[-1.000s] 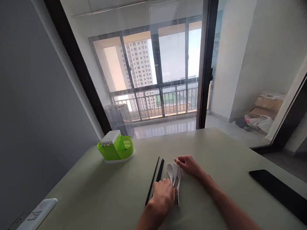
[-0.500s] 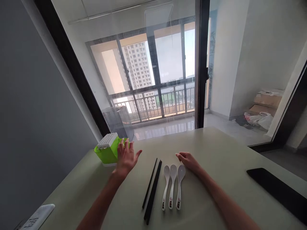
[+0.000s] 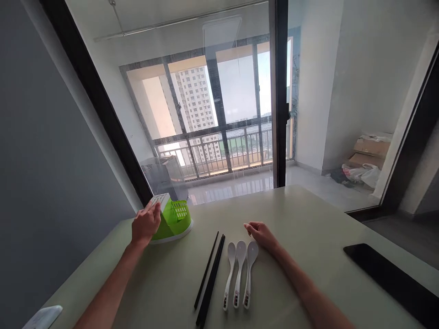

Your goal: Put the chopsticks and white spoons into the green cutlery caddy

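Observation:
At the table's far left stands a green and white utensil holder (image 3: 175, 225), with a slotted white part and a perforated green basket. My left hand (image 3: 146, 224) lies over its left side, fingers stretched towards the white part; their tips are partly hidden, and I cannot tell how firmly they touch. My right hand (image 3: 261, 233) rests on the table, loosely curled, with nothing visible in it. Just below that hand lie three white spoons (image 3: 241, 274) side by side, bowls pointing away from me. Left of them are several black chopsticks (image 3: 211, 278), one a little apart.
A long black flat object (image 3: 387, 276) lies on the table (image 3: 291, 283) at right. The corner of a white object (image 3: 44, 317) shows at lower left. Beyond the table's far edge stands a glass door with a dark frame (image 3: 281, 100); cardboard boxes (image 3: 372, 148) lie behind it.
My left hand has moved left, from the holder's green basket to its white side, uncovering the basket. The view has shifted slightly; my right hand, the spoons and the chopsticks stay put.

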Tool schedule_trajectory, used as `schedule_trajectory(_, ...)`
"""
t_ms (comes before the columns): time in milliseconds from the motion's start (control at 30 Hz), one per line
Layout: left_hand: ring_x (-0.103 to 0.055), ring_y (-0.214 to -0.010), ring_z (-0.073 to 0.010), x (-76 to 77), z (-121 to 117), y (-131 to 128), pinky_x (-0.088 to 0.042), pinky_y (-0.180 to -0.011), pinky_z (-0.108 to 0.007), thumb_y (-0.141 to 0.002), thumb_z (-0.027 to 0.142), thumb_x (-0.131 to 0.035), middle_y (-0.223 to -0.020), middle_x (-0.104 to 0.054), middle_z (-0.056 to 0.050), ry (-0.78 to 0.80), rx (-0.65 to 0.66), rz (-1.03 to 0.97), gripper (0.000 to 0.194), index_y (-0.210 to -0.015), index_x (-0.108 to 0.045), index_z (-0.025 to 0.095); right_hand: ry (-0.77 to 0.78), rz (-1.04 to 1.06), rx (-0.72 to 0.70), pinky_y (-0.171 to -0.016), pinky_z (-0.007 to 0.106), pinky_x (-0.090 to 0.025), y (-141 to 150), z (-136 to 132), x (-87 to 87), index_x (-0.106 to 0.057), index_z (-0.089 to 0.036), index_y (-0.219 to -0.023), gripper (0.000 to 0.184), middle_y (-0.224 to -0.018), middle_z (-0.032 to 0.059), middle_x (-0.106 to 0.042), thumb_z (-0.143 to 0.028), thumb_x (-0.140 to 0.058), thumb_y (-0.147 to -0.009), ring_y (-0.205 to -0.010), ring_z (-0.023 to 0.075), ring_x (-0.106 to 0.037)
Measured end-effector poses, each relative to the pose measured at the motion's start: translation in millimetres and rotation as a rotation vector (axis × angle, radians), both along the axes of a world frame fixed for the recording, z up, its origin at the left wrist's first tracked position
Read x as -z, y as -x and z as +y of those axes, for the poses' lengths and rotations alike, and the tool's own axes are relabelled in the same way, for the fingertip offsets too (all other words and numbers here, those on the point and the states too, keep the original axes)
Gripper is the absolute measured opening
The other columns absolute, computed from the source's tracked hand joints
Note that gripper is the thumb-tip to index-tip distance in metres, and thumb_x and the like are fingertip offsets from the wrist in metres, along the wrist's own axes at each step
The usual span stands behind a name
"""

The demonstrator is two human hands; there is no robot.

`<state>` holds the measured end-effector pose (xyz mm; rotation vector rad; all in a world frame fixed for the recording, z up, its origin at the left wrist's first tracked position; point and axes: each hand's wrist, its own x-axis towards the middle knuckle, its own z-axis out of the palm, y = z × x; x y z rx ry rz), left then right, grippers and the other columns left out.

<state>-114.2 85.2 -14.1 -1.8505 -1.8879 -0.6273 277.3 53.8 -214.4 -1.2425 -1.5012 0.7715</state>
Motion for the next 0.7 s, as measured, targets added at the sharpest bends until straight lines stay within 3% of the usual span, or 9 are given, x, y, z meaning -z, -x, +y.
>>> schedule_trajectory(133,-0.073,-0.113,-0.0334,-1.7,-3,-50,-0.059,-0.092,-0.045,-0.108,0.045,-0.027,-0.151,-0.062,-0.008,0.092,0.091,-0.014,0.056,-0.133,-0.073,0.025,-0.010,-0.011,0.001,-0.059,0.028,-0.030,0,1,1.4,-0.053,-0.022,-0.058,0.056,-0.054,-0.0042,-0.040,-0.066,-0.044,-0.091,-0.056,0.0142,-0.040)
schedule_trajectory(433,-0.074,-0.113,-0.0301,9.0,-9,-164,-0.057,-0.098,-0.044,-0.110,0.047,-0.028,-0.156,-0.057,-0.009,0.188,0.354,0.035,0.052,-0.137,-0.069,0.030,-0.021,-0.048,0.010,-0.057,0.027,-0.032,1,1,3.5,-0.054,-0.021,-0.057,0.058,-0.054,-0.0036,-0.042,-0.067,-0.044,-0.092,-0.055,0.0140,-0.041)
schedule_trajectory(567,-0.076,-0.109,-0.0306,11.5,-13,-188,-0.059,-0.094,-0.046,-0.111,0.044,-0.027,-0.156,-0.056,-0.011,0.195,0.404,0.043,0.051,-0.144,-0.064,0.032,-0.025,-0.056,0.015,-0.057,0.027,-0.033,2,1,3.9,-0.053,-0.021,-0.057,0.060,-0.054,-0.0026,-0.045,-0.069,-0.042,-0.091,-0.056,0.0142,-0.042)
schedule_trajectory(700,-0.076,-0.106,-0.0299,19.0,-20,-191,-0.060,-0.087,-0.044,-0.111,0.046,-0.024,-0.160,-0.052,-0.010,0.190,0.431,0.035,0.052,-0.154,-0.052,0.035,-0.025,-0.052,0.023,-0.057,0.028,-0.032,2,-1,3.8,-0.053,-0.022,-0.057,0.060,-0.054,-0.0025,-0.045,-0.070,-0.042,-0.091,-0.056,0.0143,-0.042)
